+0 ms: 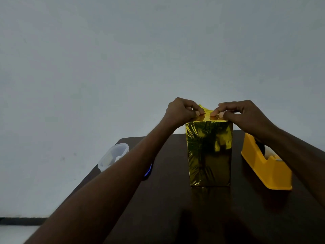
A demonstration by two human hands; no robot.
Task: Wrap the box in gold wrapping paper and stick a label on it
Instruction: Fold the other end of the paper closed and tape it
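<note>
A tall box point(209, 152) covered in shiny gold wrapping paper stands upright on the dark table point(168, 199). Its top end carries a loose gold paper flap point(206, 110) that sticks up between my hands. My left hand point(181, 110) pinches the flap from the left with thumb and fingertips. From the right, my right hand point(241, 114) pinches the same flap, its fingertips pressing on the box top. Both forearms reach in from the bottom of the view. No label is visible.
A yellow tape dispenser point(263, 166) sits right of the box, partly behind my right forearm. A clear plastic container point(113, 155) stands near the table's left edge. A small dark object with a blue glow point(148, 171) peeks out under my left forearm. A pale wall lies behind.
</note>
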